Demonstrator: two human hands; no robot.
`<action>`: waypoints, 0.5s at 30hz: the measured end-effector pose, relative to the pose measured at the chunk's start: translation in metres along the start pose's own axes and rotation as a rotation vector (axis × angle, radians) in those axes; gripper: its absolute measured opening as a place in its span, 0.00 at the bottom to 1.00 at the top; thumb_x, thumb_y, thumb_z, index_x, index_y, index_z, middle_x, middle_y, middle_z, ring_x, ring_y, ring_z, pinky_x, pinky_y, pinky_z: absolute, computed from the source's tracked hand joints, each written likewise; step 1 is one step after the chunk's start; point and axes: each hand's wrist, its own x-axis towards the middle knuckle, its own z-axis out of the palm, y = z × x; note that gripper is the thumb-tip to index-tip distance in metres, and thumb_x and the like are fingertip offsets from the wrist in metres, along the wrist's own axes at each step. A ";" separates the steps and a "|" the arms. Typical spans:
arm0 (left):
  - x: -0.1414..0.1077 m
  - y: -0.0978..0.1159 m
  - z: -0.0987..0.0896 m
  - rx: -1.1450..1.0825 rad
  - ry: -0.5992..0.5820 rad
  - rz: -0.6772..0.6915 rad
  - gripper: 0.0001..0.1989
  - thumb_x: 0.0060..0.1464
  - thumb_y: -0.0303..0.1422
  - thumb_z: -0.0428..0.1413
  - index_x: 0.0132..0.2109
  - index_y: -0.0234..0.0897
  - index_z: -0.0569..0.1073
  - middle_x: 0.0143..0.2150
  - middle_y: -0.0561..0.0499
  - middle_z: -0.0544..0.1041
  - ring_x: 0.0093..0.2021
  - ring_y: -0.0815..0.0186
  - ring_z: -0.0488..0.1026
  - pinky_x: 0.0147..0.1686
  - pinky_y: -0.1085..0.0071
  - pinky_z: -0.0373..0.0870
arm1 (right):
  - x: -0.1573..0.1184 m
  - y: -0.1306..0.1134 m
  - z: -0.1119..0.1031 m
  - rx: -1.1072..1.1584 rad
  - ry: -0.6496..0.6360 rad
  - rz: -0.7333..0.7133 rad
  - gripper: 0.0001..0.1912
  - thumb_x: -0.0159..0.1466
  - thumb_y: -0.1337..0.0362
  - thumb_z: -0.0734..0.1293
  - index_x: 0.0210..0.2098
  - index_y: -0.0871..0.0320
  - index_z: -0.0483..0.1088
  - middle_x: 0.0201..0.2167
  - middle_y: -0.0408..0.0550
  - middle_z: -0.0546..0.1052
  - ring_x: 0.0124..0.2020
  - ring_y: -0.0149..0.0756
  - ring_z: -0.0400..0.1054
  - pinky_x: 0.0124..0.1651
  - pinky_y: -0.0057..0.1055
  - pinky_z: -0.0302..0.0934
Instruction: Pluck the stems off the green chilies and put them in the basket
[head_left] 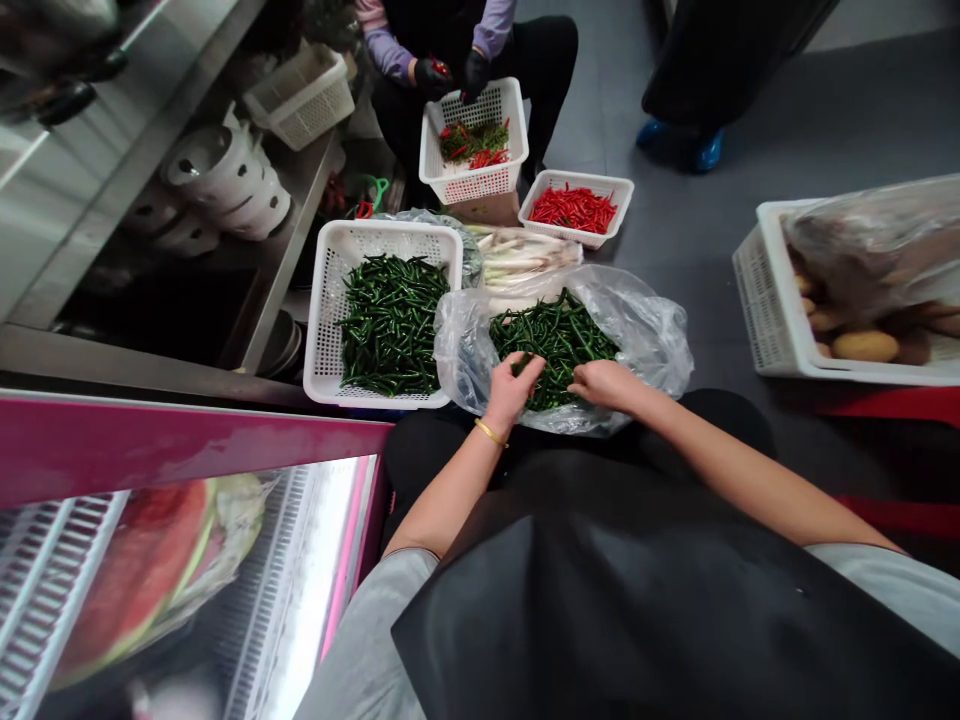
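Observation:
A clear plastic bag (652, 335) full of green chili peppers (559, 335) lies spread open in front of my lap. My left hand (514, 390), with a gold bracelet at its wrist, is closed over the near left part of the pile, and dark green chilies show between its thumb and fingers. At the pile's near right edge, my right hand (604, 385) is closed in a pinch; what its fingertips hold is hidden. Left of the bag stands a white plastic basket (326, 320) with many more green chilies (394, 320) in it.
Beyond the bag lie pale scallion stalks (525, 252) and a small basket (622, 210) of red chilies (574, 208). A co-worker's gloved hands (454, 78) hover over another basket (480, 185). Potatoes (866, 346) fill a crate (765, 300) at right; metal shelving (292, 220) flanks the left.

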 end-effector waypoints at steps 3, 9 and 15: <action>0.005 0.010 -0.018 -0.144 -0.020 -0.159 0.14 0.43 0.38 0.62 0.31 0.33 0.68 0.29 0.50 0.74 0.26 0.71 0.70 0.21 0.77 0.61 | 0.014 0.006 -0.010 0.061 0.169 0.127 0.23 0.64 0.46 0.57 0.43 0.57 0.73 0.39 0.55 0.78 0.39 0.43 0.72 0.37 0.32 0.60; 0.003 0.017 -0.032 -0.196 -0.225 -0.268 0.17 0.41 0.35 0.64 0.37 0.32 0.70 0.29 0.49 0.75 0.25 0.70 0.71 0.26 0.72 0.69 | 0.064 0.001 -0.028 0.019 0.122 0.221 0.17 0.61 0.59 0.63 0.41 0.64 0.76 0.43 0.64 0.77 0.44 0.48 0.71 0.41 0.34 0.62; 0.018 0.016 -0.005 0.030 -0.236 -0.162 0.16 0.39 0.37 0.65 0.33 0.31 0.73 0.16 0.60 0.60 0.16 0.78 0.54 0.17 0.77 0.53 | 0.045 0.017 -0.058 0.528 0.122 0.086 0.12 0.60 0.58 0.63 0.34 0.60 0.74 0.30 0.51 0.79 0.29 0.34 0.71 0.32 0.28 0.62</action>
